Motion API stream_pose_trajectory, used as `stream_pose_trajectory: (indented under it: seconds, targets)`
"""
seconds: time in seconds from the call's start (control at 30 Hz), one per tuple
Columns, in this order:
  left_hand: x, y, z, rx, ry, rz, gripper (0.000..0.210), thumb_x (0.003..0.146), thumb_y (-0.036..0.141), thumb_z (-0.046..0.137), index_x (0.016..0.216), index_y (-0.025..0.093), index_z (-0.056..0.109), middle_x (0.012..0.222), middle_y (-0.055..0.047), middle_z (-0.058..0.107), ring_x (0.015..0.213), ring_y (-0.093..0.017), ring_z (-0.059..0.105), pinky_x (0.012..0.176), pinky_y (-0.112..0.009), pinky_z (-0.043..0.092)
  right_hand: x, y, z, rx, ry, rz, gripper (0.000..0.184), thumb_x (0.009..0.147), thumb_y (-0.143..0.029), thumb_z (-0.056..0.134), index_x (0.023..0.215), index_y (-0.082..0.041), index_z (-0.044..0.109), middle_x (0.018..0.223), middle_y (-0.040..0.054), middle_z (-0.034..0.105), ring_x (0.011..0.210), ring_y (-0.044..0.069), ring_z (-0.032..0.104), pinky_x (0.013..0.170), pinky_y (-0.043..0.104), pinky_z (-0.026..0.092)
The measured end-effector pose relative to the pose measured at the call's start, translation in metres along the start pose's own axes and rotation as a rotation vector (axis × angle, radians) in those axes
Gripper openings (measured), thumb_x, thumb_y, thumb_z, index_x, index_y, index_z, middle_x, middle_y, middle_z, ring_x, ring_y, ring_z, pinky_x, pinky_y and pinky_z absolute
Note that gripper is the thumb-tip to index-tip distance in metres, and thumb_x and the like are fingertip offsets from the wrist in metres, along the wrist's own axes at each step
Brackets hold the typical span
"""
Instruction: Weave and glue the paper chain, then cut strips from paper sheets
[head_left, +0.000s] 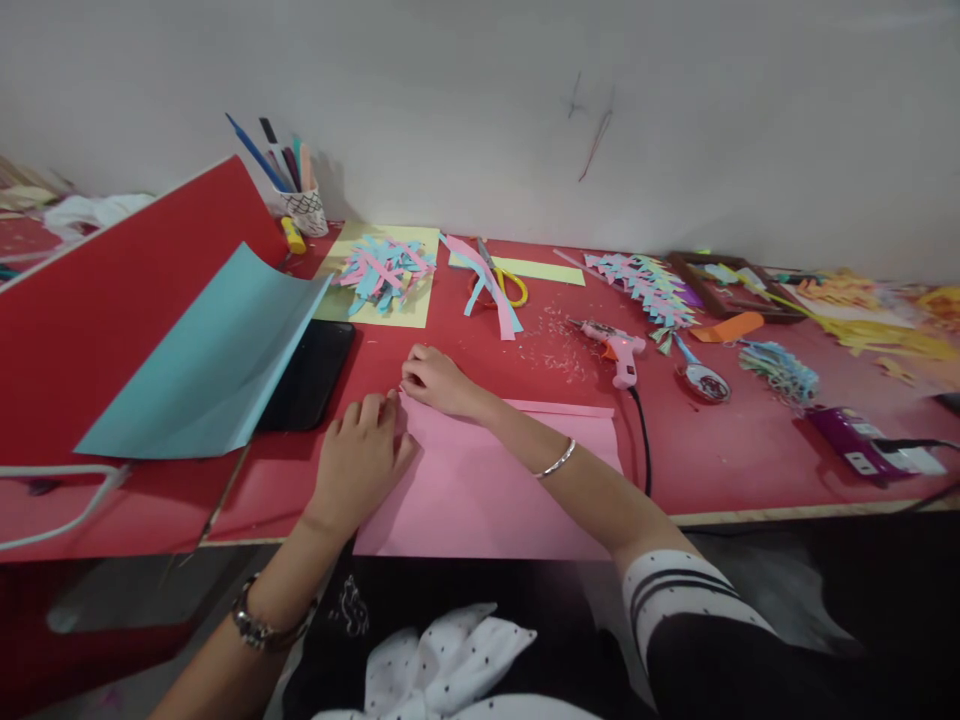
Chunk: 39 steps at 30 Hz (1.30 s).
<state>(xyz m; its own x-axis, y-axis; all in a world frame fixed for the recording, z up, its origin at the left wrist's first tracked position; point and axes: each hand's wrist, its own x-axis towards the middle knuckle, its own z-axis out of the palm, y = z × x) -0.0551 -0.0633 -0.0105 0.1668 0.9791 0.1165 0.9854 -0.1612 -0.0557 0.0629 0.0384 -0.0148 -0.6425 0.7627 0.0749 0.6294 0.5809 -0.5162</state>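
A sheet of pink paper (pixel 510 490) lies at the table's front edge, with a narrow strip folded along its far side. My right hand (pixel 439 380) is at the far left corner of this sheet, its fingers curled and pinched on the folded edge. Beside it, my left hand (pixel 360 450) rests over the sheet's left edge, fingers lying down and thumb apart. The fingertips of both hands are close together at the corner. What lies under the left palm is hidden.
To the left are a curved blue paper sheet (pixel 210 360), a black phone or tablet (pixel 311 375) and a red board (pixel 120 330). Behind are cut paper strips (pixel 386 270) and yellow scissors (pixel 514 288). A pink glue gun (pixel 616 350) with its cord (pixel 643 440) lies right, near a purple power strip (pixel 855 440).
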Motion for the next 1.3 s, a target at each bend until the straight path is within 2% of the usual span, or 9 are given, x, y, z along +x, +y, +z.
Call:
stream_pose_trajectory:
  seconds: [0.2, 0.5, 0.73, 1.0, 1.17, 1.3]
  targets:
    - [0.0, 0.001, 0.0, -0.008, 0.005, -0.017, 0.05, 0.081, 0.028, 0.038, 0.124, 0.006, 0.047, 0.104, -0.016, 0.056, 0.091, -0.027, 0.052, 0.071, -0.036, 0.043, -0.006, -0.001, -0.003, 0.07, 0.027, -0.055, 0.019, 0.08, -0.021, 0.053, 0.063, -0.016, 0.047, 0.081, 0.0013, 0.041, 0.076, 0.012, 0.038, 0.071, 0.025, 0.033]
    - [-0.001, 0.001, 0.001, -0.024, 0.031, -0.023, 0.049, 0.081, 0.028, 0.037, 0.124, 0.007, 0.047, 0.106, -0.016, 0.056, 0.092, -0.027, 0.052, 0.071, -0.036, 0.043, -0.015, -0.008, -0.002, -0.167, 0.037, -0.06, 0.021, 0.086, -0.025, 0.046, 0.067, -0.016, 0.051, 0.09, 0.0047, 0.049, 0.08, 0.014, 0.039, 0.07, 0.029, 0.029]
    - [-0.001, 0.001, -0.001, -0.015, 0.005, -0.018, 0.049, 0.082, 0.03, 0.036, 0.124, 0.006, 0.047, 0.105, -0.017, 0.055, 0.093, -0.028, 0.051, 0.072, -0.036, 0.043, -0.013, -0.007, 0.001, -0.145, 0.016, 0.026, 0.024, 0.089, -0.029, 0.042, 0.074, -0.016, 0.056, 0.099, 0.0051, 0.048, 0.087, 0.016, 0.039, 0.073, 0.03, 0.028]
    - [-0.002, 0.002, -0.001, 0.016, 0.007, -0.014, 0.049, 0.082, 0.028, 0.036, 0.124, 0.007, 0.046, 0.105, -0.016, 0.055, 0.093, -0.028, 0.051, 0.072, -0.036, 0.043, -0.012, 0.001, -0.009, -0.118, 0.029, 0.134, 0.026, 0.089, -0.031, 0.042, 0.07, -0.017, 0.054, 0.096, 0.0037, 0.047, 0.09, 0.016, 0.038, 0.077, 0.031, 0.026]
    - [-0.001, 0.002, -0.001, -0.004, 0.001, -0.016, 0.049, 0.082, 0.028, 0.037, 0.125, 0.006, 0.046, 0.106, -0.017, 0.054, 0.093, -0.028, 0.051, 0.073, -0.036, 0.043, -0.02, 0.003, -0.011, -0.084, 0.046, 0.08, 0.027, 0.079, -0.041, 0.055, 0.069, -0.016, 0.052, 0.095, 0.0032, 0.046, 0.091, 0.017, 0.039, 0.08, 0.033, 0.026]
    - [-0.002, 0.001, -0.001, 0.002, 0.007, -0.013, 0.049, 0.083, 0.029, 0.036, 0.125, 0.006, 0.046, 0.107, -0.017, 0.054, 0.094, -0.028, 0.051, 0.073, -0.036, 0.043, -0.028, 0.004, -0.01, -0.097, 0.044, 0.046, 0.022, 0.084, -0.031, 0.051, 0.069, -0.016, 0.055, 0.1, 0.0042, 0.048, 0.094, 0.017, 0.039, 0.082, 0.034, 0.025]
